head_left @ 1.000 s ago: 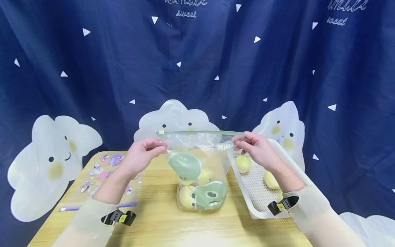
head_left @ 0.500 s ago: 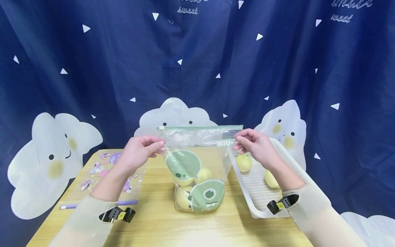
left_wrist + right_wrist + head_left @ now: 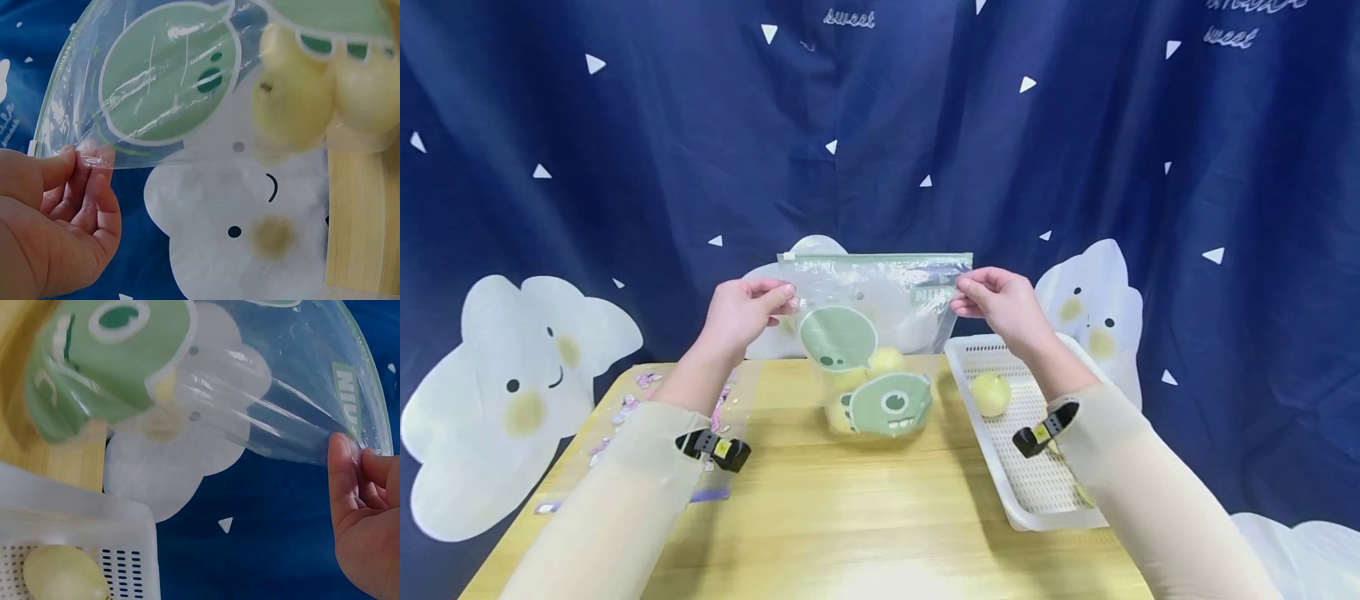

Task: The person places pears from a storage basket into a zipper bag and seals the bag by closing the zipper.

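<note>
A clear slider zip bag (image 3: pixel 838 337) with green monster prints hangs upright between both hands, several round yellow-green fruits (image 3: pixel 294 106) in its bottom. My left hand (image 3: pixel 741 312) pinches its left side edge, a little below the green zip strip. On the opposite edge, my right hand (image 3: pixel 1000 300) pinches the plastic between thumb and fingers beside the white lettering. The zip strip runs straight across the top, its white slider (image 3: pixel 789 256) at the left end. In the left wrist view the fruits press together against the film.
To the right stands a white perforated basket (image 3: pixel 1000 483) holding a few more yellow-green fruits (image 3: pixel 991 394), partly hidden by the right forearm. A second clear bag (image 3: pixel 707 495) with pink prints and a purple strip lies flat at left. A blue curtain (image 3: pixel 880 108) hangs behind the wooden table (image 3: pixel 850 533).
Both hands have raised the zip bag, and its bottom now sits higher and farther back in the head view. The grip on both side edges stays the same.
</note>
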The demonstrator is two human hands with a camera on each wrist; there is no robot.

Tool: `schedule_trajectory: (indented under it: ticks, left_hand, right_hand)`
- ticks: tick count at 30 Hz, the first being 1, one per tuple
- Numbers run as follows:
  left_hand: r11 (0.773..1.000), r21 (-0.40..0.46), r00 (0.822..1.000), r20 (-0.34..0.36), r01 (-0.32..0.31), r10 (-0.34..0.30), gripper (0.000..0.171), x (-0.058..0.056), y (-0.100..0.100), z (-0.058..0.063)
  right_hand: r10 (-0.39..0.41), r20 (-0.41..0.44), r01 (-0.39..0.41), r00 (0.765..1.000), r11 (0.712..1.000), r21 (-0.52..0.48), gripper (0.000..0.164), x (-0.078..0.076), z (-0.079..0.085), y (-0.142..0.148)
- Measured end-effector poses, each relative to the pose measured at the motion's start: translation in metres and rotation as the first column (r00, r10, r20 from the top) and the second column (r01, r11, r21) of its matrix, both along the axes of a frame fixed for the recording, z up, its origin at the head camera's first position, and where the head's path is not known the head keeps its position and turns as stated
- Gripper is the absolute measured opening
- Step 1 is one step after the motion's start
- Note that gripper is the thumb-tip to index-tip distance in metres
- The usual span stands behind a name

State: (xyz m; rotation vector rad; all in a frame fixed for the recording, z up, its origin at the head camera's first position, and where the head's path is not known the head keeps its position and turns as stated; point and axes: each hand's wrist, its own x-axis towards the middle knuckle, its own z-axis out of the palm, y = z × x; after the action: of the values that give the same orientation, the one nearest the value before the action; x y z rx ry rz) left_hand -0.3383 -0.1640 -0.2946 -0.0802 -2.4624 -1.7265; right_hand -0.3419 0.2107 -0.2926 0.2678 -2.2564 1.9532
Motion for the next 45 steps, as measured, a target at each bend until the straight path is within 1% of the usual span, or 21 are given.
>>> schedule_trajectory:
  ticks: [4,6,8,11,13,16,21,23,26,31,38,43,45]
  left_hand:
    - [0.999,0.036,0.999,0.010,-0.036,0.036,0.031,-0.018,0.004,-0.002]
    - [0.997,0.064,0.998,0.026,-0.051,0.049,0.032,-0.027,0.006,-0.006]
    - [0.992,0.105,0.996,0.061,-0.071,0.065,0.033,-0.034,0.009,-0.012]
    - [0.984,0.154,0.990,0.119,-0.092,0.074,0.036,-0.043,0.014,-0.021]
    - [0.978,0.187,0.987,0.145,-0.097,0.070,0.036,-0.047,0.017,-0.027]
    - [0.970,0.231,0.986,0.159,-0.077,0.041,0.039,-0.052,0.019,-0.032]
    - [0.954,0.301,0.986,0.160,-0.008,-0.043,0.055,-0.058,0.020,-0.039]
    - [0.953,0.303,0.984,0.158,0.025,-0.077,0.062,-0.060,0.020,-0.041]
    - [0.953,0.297,0.981,0.156,0.062,-0.112,0.069,-0.062,0.019,-0.045]
    - [0.949,0.289,0.972,0.155,0.124,-0.174,0.071,-0.063,0.019,-0.046]
    - [0.940,0.286,0.961,0.146,0.186,-0.235,0.072,-0.060,0.023,-0.043]
    - [0.936,0.282,0.950,0.168,0.209,-0.262,0.072,-0.059,0.022,-0.042]
    - [0.936,0.284,0.949,0.172,0.210,-0.265,0.071,-0.059,0.019,-0.042]
  right_hand:
    - [-0.053,-0.008,0.053,0.999,0.998,-0.024,0.028,-0.022,-0.004,-0.007]
    - [-0.086,0.010,0.086,0.996,0.996,-0.015,0.028,-0.032,-0.009,-0.011]
    - [-0.117,0.046,0.117,0.992,0.993,-0.004,0.027,-0.040,-0.015,-0.014]
    - [-0.156,0.094,0.157,0.983,0.988,0.001,0.028,-0.048,-0.025,-0.018]
    - [-0.169,0.111,0.172,0.979,0.985,-0.020,0.029,-0.052,-0.030,-0.020]
    - [-0.162,0.121,0.169,0.979,0.984,-0.056,0.033,-0.056,-0.036,-0.022]
    - [-0.092,0.149,0.099,0.985,0.994,-0.039,0.047,-0.058,-0.046,-0.024]
    - [-0.054,0.156,0.058,0.986,0.998,-0.023,0.053,-0.059,-0.050,-0.023]
    - [0.003,0.154,0.000,0.988,1.000,-0.018,0.060,-0.059,-0.054,-0.023]
    - [0.070,0.153,-0.070,0.986,0.998,-0.010,0.067,-0.059,-0.058,-0.024]
    - [0.088,0.166,-0.091,0.982,0.996,0.010,0.069,-0.057,-0.061,-0.021]
    - [0.097,0.166,-0.101,0.981,0.995,0.012,0.070,-0.058,-0.063,-0.020]
    - [0.099,0.168,-0.103,0.981,0.995,0.017,0.070,-0.058,-0.063,-0.019]
